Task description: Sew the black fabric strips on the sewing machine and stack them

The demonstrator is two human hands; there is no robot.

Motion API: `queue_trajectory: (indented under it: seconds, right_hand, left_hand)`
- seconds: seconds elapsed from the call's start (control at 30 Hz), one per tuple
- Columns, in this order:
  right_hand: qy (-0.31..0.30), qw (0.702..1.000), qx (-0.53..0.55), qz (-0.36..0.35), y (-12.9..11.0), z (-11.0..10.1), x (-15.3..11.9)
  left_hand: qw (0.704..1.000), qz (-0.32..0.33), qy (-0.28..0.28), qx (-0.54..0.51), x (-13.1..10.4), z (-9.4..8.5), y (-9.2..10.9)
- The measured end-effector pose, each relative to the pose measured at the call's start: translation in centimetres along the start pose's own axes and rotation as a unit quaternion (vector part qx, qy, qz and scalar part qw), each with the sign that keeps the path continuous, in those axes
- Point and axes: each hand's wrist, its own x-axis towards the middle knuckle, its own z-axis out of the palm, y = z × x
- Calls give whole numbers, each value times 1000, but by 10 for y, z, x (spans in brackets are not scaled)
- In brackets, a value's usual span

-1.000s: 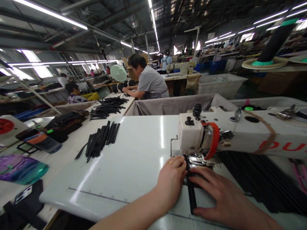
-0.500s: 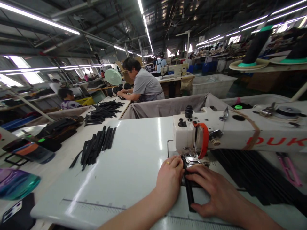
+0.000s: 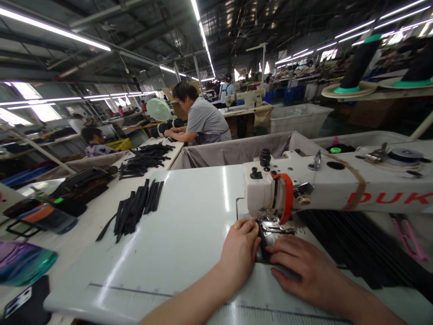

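Observation:
A short length of black fabric strip (image 3: 262, 247) lies under the head of a white sewing machine (image 3: 324, 180), running towards the presser foot. My left hand (image 3: 241, 246) presses on the strip's left side, its fingers bent and close together near the needle. On the strip's right, my right hand (image 3: 301, 264) rests by the metal plate with thumb and fingers apart, its fingertips next to the strip. Fingers and the machine head hide the strip's far end. An orange guard (image 3: 287, 198) curves down in front of the needle area.
Black strips lie in a pile (image 3: 138, 210) at left, and more long strips (image 3: 365, 253) at right beside pink-handled snips (image 3: 409, 237). A phone (image 3: 27, 302) and bottle (image 3: 27, 262) sit at far left. Across a cloth-lined bin (image 3: 237, 151), a co-worker (image 3: 206, 117) handles black pieces.
The strip has moved forward into the machine, and less of it shows in front. My right hand has shifted slightly right, its thumb off the strip's near end. My left hand stays almost in place.

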Motion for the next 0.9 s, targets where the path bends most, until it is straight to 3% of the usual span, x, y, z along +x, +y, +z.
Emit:
queue_trajectory:
  seconds: [0.5,0.9]
  right_hand:
    - [7,987,-156,25,10,10,7]
    - [15,985,-172,21,9,11,5]
  left_hand:
    - [1000,11,7,1,0,4,0]
    - [999,16,5,36,-1,6,2]
